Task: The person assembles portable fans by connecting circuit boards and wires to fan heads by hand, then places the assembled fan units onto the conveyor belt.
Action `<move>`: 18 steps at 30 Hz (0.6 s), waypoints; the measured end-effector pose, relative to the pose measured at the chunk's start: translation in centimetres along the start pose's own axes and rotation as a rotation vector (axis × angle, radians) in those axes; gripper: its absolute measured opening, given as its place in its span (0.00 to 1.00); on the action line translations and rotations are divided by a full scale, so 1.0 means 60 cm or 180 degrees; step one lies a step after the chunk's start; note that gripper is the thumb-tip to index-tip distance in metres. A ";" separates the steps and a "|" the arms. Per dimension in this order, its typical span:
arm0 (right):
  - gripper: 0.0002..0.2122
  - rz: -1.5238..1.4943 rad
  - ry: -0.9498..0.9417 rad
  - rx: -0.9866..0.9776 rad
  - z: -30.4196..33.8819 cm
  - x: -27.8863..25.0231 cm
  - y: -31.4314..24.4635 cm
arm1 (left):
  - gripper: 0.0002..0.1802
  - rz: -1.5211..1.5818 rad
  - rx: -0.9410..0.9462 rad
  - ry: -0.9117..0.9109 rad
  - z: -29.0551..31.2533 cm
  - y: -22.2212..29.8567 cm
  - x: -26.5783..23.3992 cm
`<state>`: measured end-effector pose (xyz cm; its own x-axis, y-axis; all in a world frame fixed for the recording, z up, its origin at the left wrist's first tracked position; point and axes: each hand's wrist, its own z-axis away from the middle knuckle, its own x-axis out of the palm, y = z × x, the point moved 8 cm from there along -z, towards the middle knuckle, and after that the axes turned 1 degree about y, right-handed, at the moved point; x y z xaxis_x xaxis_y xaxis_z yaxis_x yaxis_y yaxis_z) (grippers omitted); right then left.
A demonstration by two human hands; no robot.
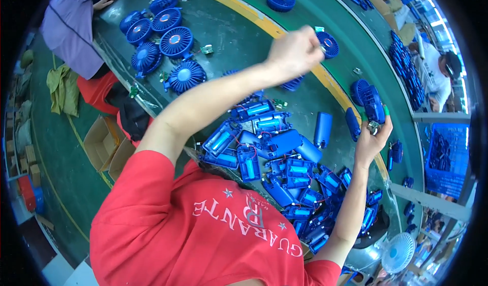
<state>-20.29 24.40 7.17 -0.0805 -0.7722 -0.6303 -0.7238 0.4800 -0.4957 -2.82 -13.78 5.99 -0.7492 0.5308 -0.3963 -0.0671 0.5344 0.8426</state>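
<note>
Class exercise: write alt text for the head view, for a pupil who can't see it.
A red-shirted person at a green table holds a blue fan part in the right hand; the left hand is at a round blue fan head, its grip unclear. Blue casings lie piled nearby, with more fan heads at upper left.

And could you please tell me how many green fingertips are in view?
2: both on the right hand, the left green tip and the right green tip, at either side of the fan. More may be hidden.
</note>
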 end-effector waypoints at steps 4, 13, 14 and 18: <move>0.35 0.0801 -0.0045 -0.0141 -0.069 -0.128 0.142 | 0.13 -0.0950 0.0526 0.0155 -0.051 0.004 -0.064; 0.45 0.1715 -0.0750 0.1634 -0.190 -0.314 0.620 | 0.18 -0.3109 0.1862 -0.1203 -0.056 0.125 0.246; 0.49 0.0519 -0.0710 0.1706 -0.180 -0.345 0.671 | 0.20 -0.2726 0.2130 -0.1342 -0.046 0.162 0.333; 0.33 0.1399 -0.0373 -0.0563 -0.176 -0.267 0.548 | 0.27 -0.1721 0.2270 -0.1831 -0.025 0.261 0.604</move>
<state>-50.04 48.16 7.25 -0.3342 -0.4554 -0.8252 -0.7448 0.6641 -0.0649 -32.00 12.82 5.35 -0.2985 0.2390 -0.9240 0.2435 0.9552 0.1684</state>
